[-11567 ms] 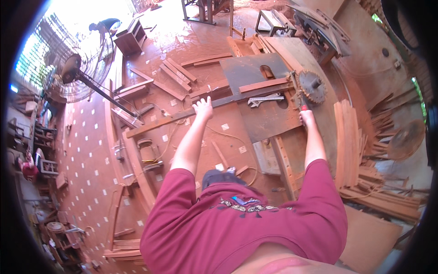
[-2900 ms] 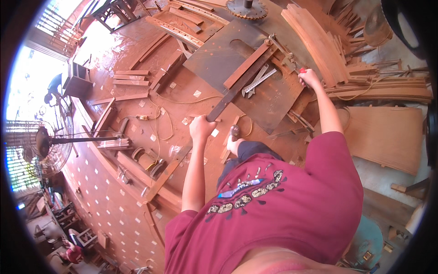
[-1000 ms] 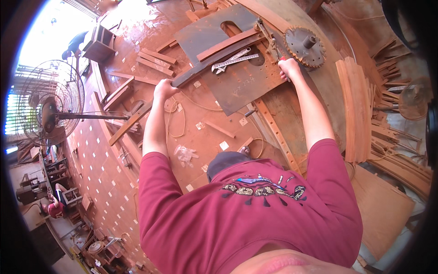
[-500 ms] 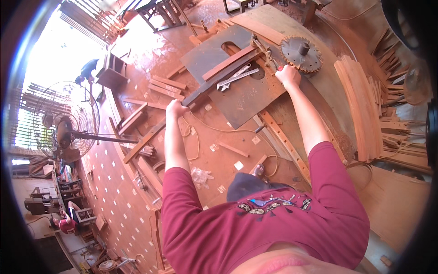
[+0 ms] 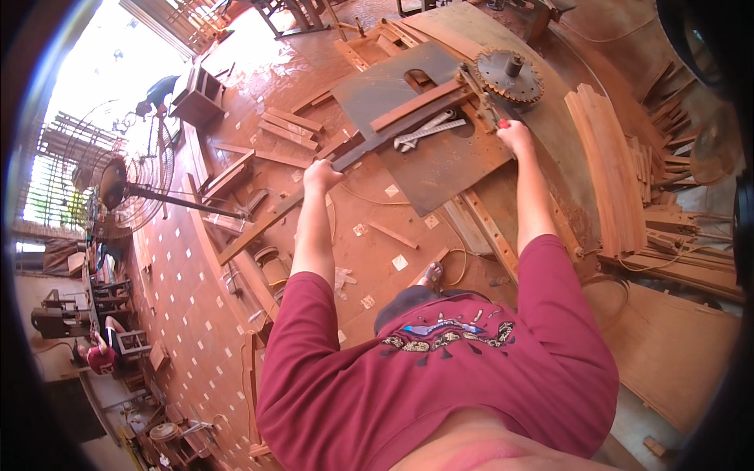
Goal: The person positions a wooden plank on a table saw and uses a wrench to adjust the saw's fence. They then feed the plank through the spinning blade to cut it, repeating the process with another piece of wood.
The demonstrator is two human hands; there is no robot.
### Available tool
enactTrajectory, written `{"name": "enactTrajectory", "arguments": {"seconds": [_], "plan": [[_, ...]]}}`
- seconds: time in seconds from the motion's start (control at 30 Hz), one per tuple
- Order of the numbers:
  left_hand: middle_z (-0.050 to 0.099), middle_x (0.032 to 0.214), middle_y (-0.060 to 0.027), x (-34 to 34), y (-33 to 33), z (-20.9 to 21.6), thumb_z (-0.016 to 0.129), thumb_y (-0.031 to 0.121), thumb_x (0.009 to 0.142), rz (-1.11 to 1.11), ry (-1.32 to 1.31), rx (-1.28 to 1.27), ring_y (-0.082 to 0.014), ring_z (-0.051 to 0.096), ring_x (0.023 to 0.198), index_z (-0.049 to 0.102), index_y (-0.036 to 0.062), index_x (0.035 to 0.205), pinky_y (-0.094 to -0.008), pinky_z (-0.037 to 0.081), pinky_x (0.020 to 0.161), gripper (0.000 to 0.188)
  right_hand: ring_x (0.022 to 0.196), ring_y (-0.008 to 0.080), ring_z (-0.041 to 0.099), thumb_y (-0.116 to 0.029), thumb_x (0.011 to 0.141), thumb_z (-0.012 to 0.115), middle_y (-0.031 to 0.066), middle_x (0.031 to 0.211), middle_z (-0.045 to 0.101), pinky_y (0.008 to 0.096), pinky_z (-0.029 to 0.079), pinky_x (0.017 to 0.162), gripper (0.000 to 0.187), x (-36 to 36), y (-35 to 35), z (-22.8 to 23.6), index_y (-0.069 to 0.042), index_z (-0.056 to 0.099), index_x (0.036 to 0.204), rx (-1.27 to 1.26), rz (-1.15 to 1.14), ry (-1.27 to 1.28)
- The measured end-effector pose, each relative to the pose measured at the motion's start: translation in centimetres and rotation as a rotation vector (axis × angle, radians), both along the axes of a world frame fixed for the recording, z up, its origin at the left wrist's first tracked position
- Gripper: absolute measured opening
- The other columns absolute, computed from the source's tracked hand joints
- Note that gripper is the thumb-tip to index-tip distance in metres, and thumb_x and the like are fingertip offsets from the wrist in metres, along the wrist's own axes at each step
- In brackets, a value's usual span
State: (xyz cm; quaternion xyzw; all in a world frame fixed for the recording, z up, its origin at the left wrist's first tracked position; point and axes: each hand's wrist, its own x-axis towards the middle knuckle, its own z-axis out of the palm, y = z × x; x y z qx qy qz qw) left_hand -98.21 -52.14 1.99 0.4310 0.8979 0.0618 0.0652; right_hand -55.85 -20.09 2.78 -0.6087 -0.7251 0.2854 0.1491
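A grey metal table plate (image 5: 428, 177) lies ahead of me with a long dark metal bar (image 5: 400, 132) across it. My left hand (image 5: 322, 176) is closed around the bar's left end. At the plate's right edge, my right hand (image 5: 514, 137) grips a red handle (image 5: 503, 124) beside a metal clamp (image 5: 476, 88); most of the handle is hidden. A reddish wooden strip (image 5: 416, 105) rests along the bar's far side. On the near side lie an adjustable wrench (image 5: 408, 141) and a metal ruler (image 5: 442, 129). The toothed circular saw blade (image 5: 491, 77) stands just beyond my right hand.
Wooden rails (image 5: 487, 228) run beneath the plate. Curved boards (image 5: 609, 173) are stacked at right, loose wood pieces (image 5: 290, 129) lie on the floor at left. A standing fan (image 5: 114, 184) is far left. Another person (image 5: 102, 357) sits at lower left.
The plate, with the bar, strip and tools on it, has slid toward me and rightward past the saw blade. Both hands have kept their grip and moved along. My view has shifted slightly.
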Motion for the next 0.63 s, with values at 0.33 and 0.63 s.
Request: {"name": "enactTrajectory", "arguments": {"seconds": [0.33,0.63], "plan": [[0.077,0.095,-0.0170,10.1,-6.4,-0.9,0.071,0.038,0.067,-0.008,-0.063,-0.034,-0.0330,0.074,0.093,0.080,0.0070,0.091,-0.0424,0.059,0.085,0.041,0.103,0.0392,0.070,-0.029,0.072,0.069,0.0250,0.105,0.074,0.0454,0.054,0.089,0.036,9.4,-5.9,-1.7,-0.004,0.077,0.096,0.061,-0.089,-0.010],[0.076,0.091,-0.0198,17.6,-10.9,-0.9,0.068,0.037,0.067,-0.078,-0.132,-0.026,-0.0354,0.074,0.091,0.080,0.0072,0.087,-0.0432,0.059,0.085,0.037,0.076,0.0242,0.067,-0.018,0.066,0.071,0.0151,0.080,0.072,0.0387,0.052,0.074,0.032,19.2,-9.4,-4.4,0.003,0.073,0.090,0.048,-0.033,0.186]]}}
